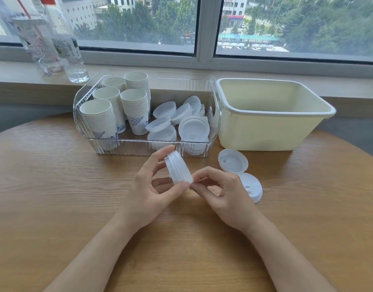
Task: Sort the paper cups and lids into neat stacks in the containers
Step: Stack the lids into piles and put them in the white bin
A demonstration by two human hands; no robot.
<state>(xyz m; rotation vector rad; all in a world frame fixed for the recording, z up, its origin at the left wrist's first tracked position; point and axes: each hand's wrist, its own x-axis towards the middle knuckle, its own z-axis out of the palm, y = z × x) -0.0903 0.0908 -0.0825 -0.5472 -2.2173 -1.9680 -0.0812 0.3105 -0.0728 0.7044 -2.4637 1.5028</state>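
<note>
At the centre of the frame the person is gathering lids into a small stack (178,170) held edge-up above the wooden table (55,186). The left hand (148,191) grips it, thumb under the lower rim and fingers curled over the top. The right hand (220,191) pinches at the stack's lower right edge with thumb and fingertips, apparently squaring the rims or seating a lid; I cannot tell which.

So the step in hand looks like the lids, not the cups. The cups (118,106) already stand in 5 nested columns at the left end of the clear ribbed container (93,142), in the middle of the frame. Its right end holds lids (179,121), some nested, several lying tilted and loose. The cream bin (274,114) to the right looks bare inside.

2 lids remain on the table, just right of the right hand: one (233,161) leaning up near the cream bin, one (251,187) lying flat beside the wrist. Clear bottles (55,39) stand on the sill, upper left.

Next, I would guess, the held stack needs its rims aligned, then those 2 strays added. After that it must be set down into a container, and the tilted lids there need straightening.
</note>
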